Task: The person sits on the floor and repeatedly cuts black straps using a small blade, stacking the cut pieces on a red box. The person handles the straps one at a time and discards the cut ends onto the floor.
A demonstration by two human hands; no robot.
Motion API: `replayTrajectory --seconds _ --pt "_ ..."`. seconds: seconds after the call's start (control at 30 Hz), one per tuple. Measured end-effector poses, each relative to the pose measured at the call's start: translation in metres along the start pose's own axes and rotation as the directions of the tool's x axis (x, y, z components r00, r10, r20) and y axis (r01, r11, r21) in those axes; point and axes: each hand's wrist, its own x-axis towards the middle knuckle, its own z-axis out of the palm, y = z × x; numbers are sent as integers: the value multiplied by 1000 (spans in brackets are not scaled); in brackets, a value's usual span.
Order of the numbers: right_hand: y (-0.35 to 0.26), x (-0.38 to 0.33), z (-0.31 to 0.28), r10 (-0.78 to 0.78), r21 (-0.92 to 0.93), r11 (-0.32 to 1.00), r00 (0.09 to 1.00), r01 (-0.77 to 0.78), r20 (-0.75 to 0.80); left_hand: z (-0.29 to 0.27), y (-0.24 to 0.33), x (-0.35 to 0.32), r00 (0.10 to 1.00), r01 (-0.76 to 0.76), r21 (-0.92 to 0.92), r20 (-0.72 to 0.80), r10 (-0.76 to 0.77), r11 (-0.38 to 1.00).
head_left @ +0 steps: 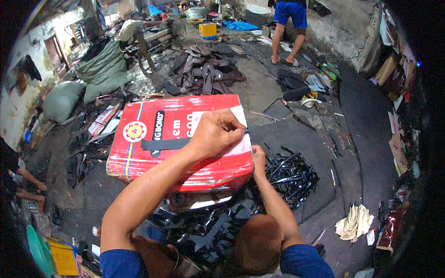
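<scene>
A flat dark-grey strip (162,145) is lying across the top of a red glossy cardboard box (153,164), seemingly laid out but unfinished. The left hand (214,134) is pinching a small dark tip (246,131) at the right edge; the right hand (259,162) is sitting beside it, grip hidden.

I record the box (178,106) as red, a blue-and-yellow stripe (139,111) and yellow-and-red flower on a white disc (134,132) by its left edge, the flat strip (164,144) dark grey, the tangled strips (294,180) black.
</scene>
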Motion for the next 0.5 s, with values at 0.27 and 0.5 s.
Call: replayTrajectory --seconds 0.27,0.5 --pt "115 -41 23 164 -200 964 984 -174 -66 -4 3 -3 998 66 36 -8 -66 997" --pt "216 -93 21 363 -78 928 932 -364 -27 -5 3 -2 1000 3 41 26 -4 999"
